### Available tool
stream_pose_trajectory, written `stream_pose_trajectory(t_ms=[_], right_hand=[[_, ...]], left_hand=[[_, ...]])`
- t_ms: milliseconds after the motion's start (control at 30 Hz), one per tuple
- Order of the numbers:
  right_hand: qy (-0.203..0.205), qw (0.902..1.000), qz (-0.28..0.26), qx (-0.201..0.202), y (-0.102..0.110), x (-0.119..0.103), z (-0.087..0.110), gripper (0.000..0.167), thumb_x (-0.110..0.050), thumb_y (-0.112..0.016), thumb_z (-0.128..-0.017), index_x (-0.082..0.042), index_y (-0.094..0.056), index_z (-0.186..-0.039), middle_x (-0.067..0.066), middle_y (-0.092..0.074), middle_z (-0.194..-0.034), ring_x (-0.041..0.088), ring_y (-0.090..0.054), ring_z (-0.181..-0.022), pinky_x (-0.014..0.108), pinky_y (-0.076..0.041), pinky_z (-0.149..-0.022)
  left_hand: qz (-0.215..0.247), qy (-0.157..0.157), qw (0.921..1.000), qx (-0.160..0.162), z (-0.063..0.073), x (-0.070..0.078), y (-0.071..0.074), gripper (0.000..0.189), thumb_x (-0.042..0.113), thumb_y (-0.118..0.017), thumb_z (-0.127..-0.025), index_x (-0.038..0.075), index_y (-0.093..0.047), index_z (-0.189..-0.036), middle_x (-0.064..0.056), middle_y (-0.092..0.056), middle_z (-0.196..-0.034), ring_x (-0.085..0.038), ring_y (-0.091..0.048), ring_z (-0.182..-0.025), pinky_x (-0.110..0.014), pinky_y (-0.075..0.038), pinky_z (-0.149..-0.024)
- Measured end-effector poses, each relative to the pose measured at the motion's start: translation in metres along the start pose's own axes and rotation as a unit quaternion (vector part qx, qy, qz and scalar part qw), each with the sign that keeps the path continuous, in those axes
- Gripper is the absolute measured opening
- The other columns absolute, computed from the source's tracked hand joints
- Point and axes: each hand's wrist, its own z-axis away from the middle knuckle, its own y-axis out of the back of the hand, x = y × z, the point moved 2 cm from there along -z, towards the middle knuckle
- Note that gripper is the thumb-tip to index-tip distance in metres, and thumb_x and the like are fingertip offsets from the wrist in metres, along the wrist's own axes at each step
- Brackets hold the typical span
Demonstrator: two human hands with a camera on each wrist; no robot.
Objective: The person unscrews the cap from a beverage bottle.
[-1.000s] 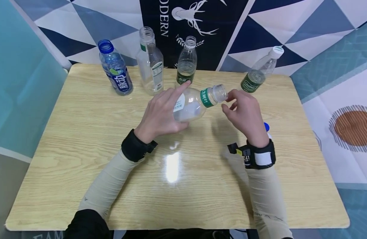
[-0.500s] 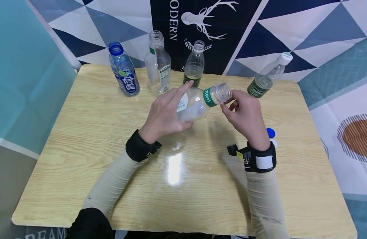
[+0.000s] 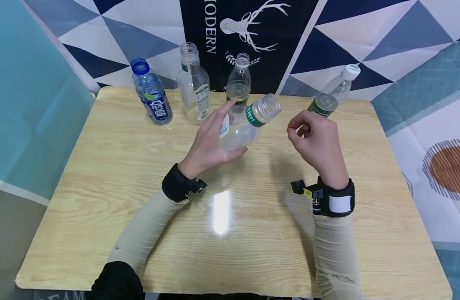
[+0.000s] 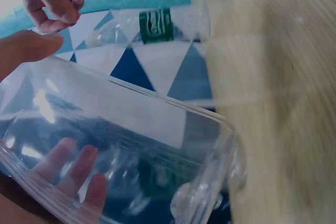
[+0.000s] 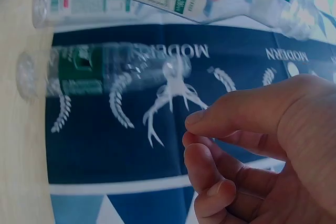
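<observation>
My left hand grips a clear plastic bottle with a green neck band. It is held tilted above the table, its uncapped mouth turned up to the right. Through the bottle in the left wrist view, several of my fingertips show against its far side. My right hand hovers to the right of the mouth, apart from it. Its fingers are loosely curled, and the thumb lies close to the fingertips. Nothing shows between them in the right wrist view.
Along the back of the wooden table stand a blue uncapped bottle, a tall clear uncapped bottle and a small uncapped bottle with a green label. A white-capped bottle stands back right. Patterned cloth hangs behind.
My right hand has drawn away from the bottle's mouth to the right. The bottle's mouth has risen and shifted slightly left. A blue cap seen earlier beside the right wrist is out of sight.
</observation>
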Motion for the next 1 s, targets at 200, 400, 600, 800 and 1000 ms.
stream_pose_trajectory(t_ms=[200,400,600,800,1000], right_hand=[[-0.045,0.9988,-0.004,0.020,0.025,0.019,0.004,0.007,-0.006,-0.068,-0.091,-0.002,-0.074,-0.093,0.014,-0.074,-0.086,0.005,-0.055,-0.069,0.014,-0.039,-0.067],[-0.092,0.9951,-0.008,0.033,0.048,0.036,0.008,0.010,-0.010,-0.070,-0.092,-0.001,-0.074,-0.095,0.015,-0.074,-0.090,0.001,-0.052,-0.066,0.011,-0.041,-0.064],[-0.110,0.9923,-0.027,0.050,0.061,0.042,0.011,0.010,-0.009,-0.070,-0.092,-0.001,-0.074,-0.097,0.013,-0.073,-0.091,0.009,-0.053,-0.068,0.013,-0.042,-0.065],[-0.105,0.9921,-0.040,0.055,0.065,0.045,0.011,0.009,-0.008,-0.071,-0.091,-0.001,-0.074,-0.095,0.015,-0.073,-0.091,0.009,-0.053,-0.066,0.013,-0.042,-0.063],[-0.103,0.9924,-0.039,0.054,0.063,0.045,0.011,0.008,-0.007,-0.070,-0.091,0.000,-0.073,-0.094,0.016,-0.073,-0.090,0.014,-0.055,-0.069,0.013,-0.042,-0.065]], left_hand=[[0.100,0.059,0.9931,-0.014,-0.024,0.005,-0.034,0.118,0.029,-0.098,-0.064,0.021,-0.027,-0.158,-0.011,-0.060,-0.135,-0.024,-0.063,-0.119,-0.047,-0.050,-0.103],[0.182,0.085,0.9795,-0.003,-0.060,0.010,-0.076,0.117,0.024,-0.098,-0.065,0.018,-0.024,-0.155,-0.010,-0.049,-0.152,-0.021,-0.055,-0.131,-0.044,-0.049,-0.109],[0.176,0.110,0.9779,0.021,-0.101,0.004,-0.111,0.117,0.029,-0.098,-0.067,0.019,-0.022,-0.155,-0.006,-0.041,-0.156,-0.017,-0.050,-0.133,-0.033,-0.045,-0.110],[0.178,0.144,0.9723,0.046,-0.129,-0.004,-0.137,0.113,0.028,-0.097,-0.069,0.023,-0.025,-0.156,-0.006,-0.045,-0.144,-0.013,-0.047,-0.125,-0.024,-0.044,-0.105],[0.139,0.157,0.9761,0.055,-0.137,-0.016,-0.151,0.115,0.030,-0.096,-0.070,0.022,-0.023,-0.158,-0.004,-0.039,-0.156,-0.015,-0.045,-0.132,-0.026,-0.041,-0.110]])
